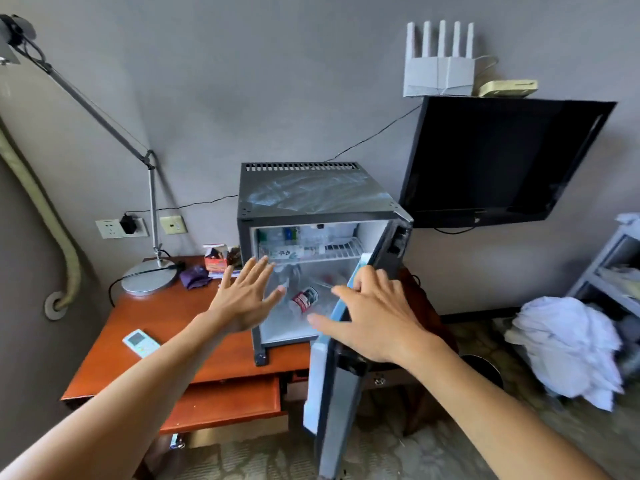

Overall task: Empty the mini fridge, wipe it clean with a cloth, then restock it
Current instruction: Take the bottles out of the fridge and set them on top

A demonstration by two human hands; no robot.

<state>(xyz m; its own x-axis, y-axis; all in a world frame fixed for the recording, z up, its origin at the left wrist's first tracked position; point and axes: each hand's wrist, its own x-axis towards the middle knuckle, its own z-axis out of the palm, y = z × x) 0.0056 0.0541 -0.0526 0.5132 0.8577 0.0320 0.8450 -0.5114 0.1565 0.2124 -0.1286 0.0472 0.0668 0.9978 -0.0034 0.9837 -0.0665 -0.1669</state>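
Mini fridge (311, 199) dark grey shell, white interior, door (332, 358) pale blue inside, bottle (304, 299) with red label, counter (145, 323) reddish-brown wood, purple cloth (194, 277), black television (498, 161), white router (439, 69), grey wall (242, 81).

On the orange-brown table (166, 317) stood a silver lamp (149, 275), with a purple cloth (194, 277) just beside its base and a white remote (141, 342) nearer the front edge. A black television (495, 161) hung on the wall, a white router (439, 69) above it. White laundry (571, 348) was heaped at the right.
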